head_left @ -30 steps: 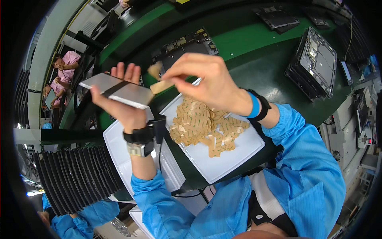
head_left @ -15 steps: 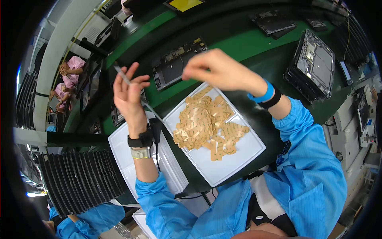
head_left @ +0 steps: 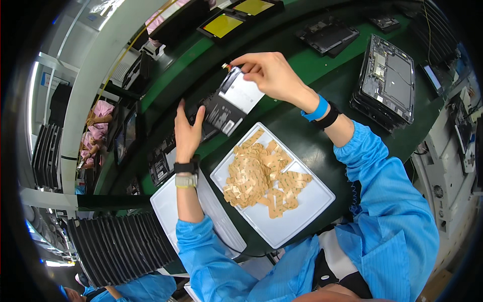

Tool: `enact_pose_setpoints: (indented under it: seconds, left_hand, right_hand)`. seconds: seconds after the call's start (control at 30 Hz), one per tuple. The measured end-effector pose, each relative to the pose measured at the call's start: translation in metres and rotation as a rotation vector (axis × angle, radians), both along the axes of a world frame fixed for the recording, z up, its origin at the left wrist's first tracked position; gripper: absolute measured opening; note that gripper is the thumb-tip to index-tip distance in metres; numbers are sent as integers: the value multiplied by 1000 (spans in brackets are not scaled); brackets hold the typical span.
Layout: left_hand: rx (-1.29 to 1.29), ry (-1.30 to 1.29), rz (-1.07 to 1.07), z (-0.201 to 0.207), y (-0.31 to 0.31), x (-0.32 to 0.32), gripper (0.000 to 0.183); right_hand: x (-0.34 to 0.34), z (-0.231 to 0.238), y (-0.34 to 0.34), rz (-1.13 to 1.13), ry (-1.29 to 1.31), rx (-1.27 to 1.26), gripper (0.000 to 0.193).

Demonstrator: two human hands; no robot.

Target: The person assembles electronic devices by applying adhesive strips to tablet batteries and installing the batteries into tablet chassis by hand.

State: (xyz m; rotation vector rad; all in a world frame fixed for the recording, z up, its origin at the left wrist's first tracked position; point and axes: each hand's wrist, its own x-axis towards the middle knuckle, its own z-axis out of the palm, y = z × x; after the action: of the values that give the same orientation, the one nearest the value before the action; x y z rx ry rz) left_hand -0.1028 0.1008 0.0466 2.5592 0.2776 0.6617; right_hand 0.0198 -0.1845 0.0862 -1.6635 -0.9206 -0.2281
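Note:
My right hand [head_left: 274,75] pinches the upper edge of a flat battery pack [head_left: 225,114], black with a silver-white part. It tilts above the bench, with a small bit of coloured wire or connector at its top end. Just left of the battery is my left hand [head_left: 188,136], thumb and forefinger apart and holding nothing visible. Partly hidden behind the battery and left hand lies a dark opened device [head_left: 201,100]. Closer to me, a white tray [head_left: 274,236] bears a heap of tan adhesive-backed paper pieces [head_left: 249,173].
More white trays [head_left: 163,199] are stacked by my left forearm, next to a row of black trays [head_left: 118,246]. On the right stands a stack of opened devices [head_left: 387,83]. Dark device parts [head_left: 329,35] and yellow-screened panels [head_left: 221,26] lie farther back. Other people sit at the left.
My right hand has taken hold of the battery and raised it off the bench. The thin light strip at my left hand's fingers no longer shows, and that hand has turned.

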Motion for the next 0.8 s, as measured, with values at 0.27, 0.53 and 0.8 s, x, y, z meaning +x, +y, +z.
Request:
enact_pose_setpoints:
  seconds: [0.27, 0.53, 0.8]
  left_hand:
    - [171, 593, 91, -73, 45, 19, 83]
    - [307, 227, -100, -107, -32, 27, 53]
    - [-360, 141, -137, -93, -12, 22, 54]
  right_hand:
    - [67, -64, 3, -332, -124, -161, 37]
    - [113, -103, -4, -364, -50, -309, 35]
    - [118, -109, 60, -314, -321, -490, 42]
